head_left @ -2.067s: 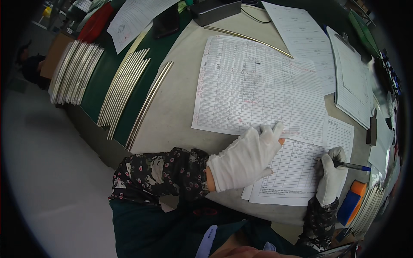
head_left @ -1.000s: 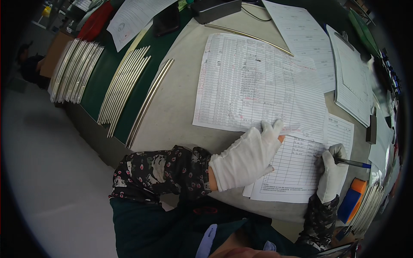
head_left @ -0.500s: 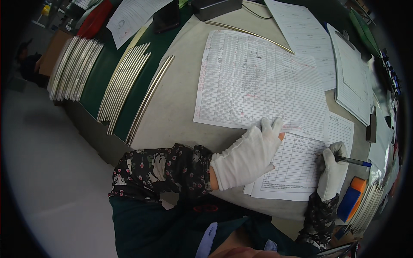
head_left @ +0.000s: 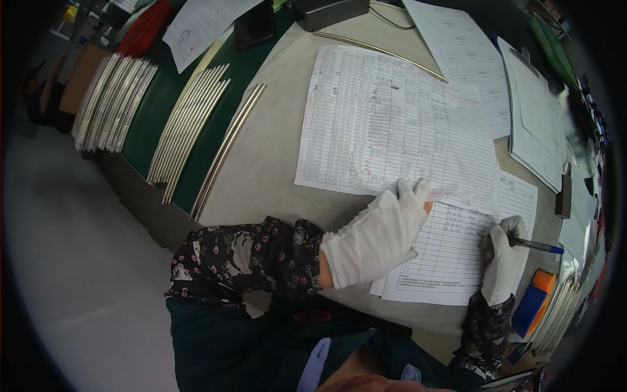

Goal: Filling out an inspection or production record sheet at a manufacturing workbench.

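My left hand [head_left: 375, 238], in a white glove with some bare fingertips, lies over the papers with its fingers stretched out. Its fingertips rest at the lower edge of a large printed table sheet [head_left: 392, 124] with handwritten marks. Partly under that sheet is a ruled form [head_left: 437, 261] with a few written rows near its top. My right hand [head_left: 504, 261], gloved in white too, is closed round a pen [head_left: 539, 245] with a blue end. It sits over the form's right side; the pen's tip is hidden by the fingers.
Several metal rods [head_left: 189, 124] lie in rows at the left, beside wrapped rod bundles [head_left: 117, 104]. A single rod [head_left: 379, 53] lies above the sheet. A clipboard [head_left: 535, 117] and an orange-and-blue block [head_left: 534, 302] are at the right. A black phone [head_left: 253, 26] lies at the back.
Both my hands stay in place, apart from a barely visible shift of the whole view. At the far left edge, another person's arm has come into sight.
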A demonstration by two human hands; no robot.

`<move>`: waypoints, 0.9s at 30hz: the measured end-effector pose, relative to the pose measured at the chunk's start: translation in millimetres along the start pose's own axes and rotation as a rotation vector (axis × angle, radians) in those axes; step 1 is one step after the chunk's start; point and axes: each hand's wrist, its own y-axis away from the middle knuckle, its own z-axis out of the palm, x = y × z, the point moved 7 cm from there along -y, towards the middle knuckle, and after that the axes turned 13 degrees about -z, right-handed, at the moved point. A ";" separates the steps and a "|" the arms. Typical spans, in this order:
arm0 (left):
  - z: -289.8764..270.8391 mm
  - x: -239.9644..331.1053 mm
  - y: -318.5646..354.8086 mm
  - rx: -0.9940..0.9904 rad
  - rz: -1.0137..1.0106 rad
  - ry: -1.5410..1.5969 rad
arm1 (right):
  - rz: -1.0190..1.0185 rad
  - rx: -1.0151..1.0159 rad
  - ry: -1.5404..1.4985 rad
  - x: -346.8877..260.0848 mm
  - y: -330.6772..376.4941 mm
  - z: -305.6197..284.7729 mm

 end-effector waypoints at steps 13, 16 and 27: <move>-1.0 3.0 2.5 0.066 0.032 -0.079 | 0.000 -0.002 0.003 0.0 -0.5 -0.5; -1.7 3.5 2.1 0.061 0.035 -0.088 | 0.007 0.007 -0.030 0.6 -0.2 0.4; 2.1 4.0 8.8 0.104 0.058 -0.034 | 0.013 0.013 -0.010 -0.5 0.9 0.3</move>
